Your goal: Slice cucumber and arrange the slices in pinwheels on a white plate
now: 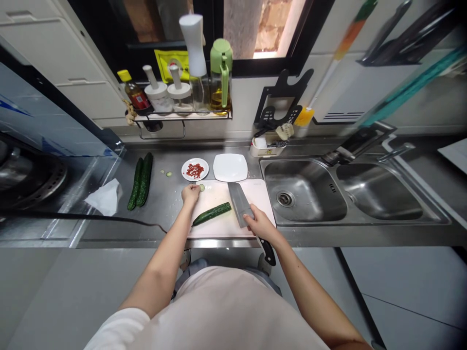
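My left hand (190,194) is closed in a pinch on a small pale green cucumber slice (202,187), over the upper left part of the white cutting board (242,231). In my right hand (260,222) is a cleaver (238,201), gripped where the blade meets the black handle. Its broad blade points away from me over the board's right side. A cut cucumber (211,214) lies slantwise on the board between my hands, apart from both. Just beyond the board stand a small white plate of chopped red pieces (195,170) and a bare white square plate (230,167).
Two whole cucumbers (140,182) and a crumpled white tissue (105,197) lie to the left, near two cucumber bits (169,174). A double sink (306,192) adjoins the board on the right. A seasoning rack (182,115) hangs behind. A dark cable (138,221) crosses the left counter.
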Demonstrator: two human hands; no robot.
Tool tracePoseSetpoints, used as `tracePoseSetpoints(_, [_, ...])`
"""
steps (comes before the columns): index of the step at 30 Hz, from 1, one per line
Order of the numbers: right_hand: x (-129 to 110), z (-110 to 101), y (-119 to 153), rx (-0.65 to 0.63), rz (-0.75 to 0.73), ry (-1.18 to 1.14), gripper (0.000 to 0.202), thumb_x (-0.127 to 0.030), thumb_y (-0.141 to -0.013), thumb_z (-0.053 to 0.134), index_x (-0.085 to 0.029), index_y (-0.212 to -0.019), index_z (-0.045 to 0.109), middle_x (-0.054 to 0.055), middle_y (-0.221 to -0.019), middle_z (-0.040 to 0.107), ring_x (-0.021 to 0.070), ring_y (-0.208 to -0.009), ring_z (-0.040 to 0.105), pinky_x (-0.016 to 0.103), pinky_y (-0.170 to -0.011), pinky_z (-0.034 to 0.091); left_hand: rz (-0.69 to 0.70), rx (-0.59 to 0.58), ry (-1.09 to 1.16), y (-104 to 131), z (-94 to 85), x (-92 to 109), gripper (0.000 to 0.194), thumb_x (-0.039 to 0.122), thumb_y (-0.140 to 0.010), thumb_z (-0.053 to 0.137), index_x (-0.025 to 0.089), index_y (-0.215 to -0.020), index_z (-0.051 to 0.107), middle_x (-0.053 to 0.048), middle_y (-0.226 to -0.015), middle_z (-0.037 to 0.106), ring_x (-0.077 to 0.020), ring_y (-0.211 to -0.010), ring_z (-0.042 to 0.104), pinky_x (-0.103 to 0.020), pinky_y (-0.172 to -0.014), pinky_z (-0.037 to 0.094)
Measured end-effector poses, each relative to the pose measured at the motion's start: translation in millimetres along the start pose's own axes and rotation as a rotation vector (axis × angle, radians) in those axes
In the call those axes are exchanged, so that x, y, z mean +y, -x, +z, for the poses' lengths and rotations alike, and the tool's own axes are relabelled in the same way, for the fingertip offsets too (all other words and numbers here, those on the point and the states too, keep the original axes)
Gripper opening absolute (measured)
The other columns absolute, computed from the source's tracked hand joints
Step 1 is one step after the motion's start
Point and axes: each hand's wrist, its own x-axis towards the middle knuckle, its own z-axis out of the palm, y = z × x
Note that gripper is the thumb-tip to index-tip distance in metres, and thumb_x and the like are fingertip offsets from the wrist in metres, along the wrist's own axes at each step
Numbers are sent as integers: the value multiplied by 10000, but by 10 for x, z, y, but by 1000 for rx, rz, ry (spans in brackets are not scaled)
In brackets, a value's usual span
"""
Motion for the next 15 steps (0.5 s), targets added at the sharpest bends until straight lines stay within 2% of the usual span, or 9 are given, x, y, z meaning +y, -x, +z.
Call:
tracePoseSetpoints(4, [29, 1, 1, 10, 5, 4, 209, -331, -843, 438, -202, -1006, 456, -97, -491, 479, 94, -360, 457, 180, -375, 336, -17, 44, -39, -83, 7, 64, 220, 313, -742, 594, 178, -875, 706, -46, -783, 719, -158, -689, 623, -242, -653, 430])
tracePoseSetpoints(15, [80, -24, 3, 6, 16, 14, 183, -326, -835, 433, -204, -970, 454, -92, -494, 486, 102, -379, 468, 192, -403, 344, 140, 115, -256, -91, 2, 138, 199, 178, -798, 533, 180, -916, 694, -103, -927, 726, -219, -877, 644, -286, -794, 420])
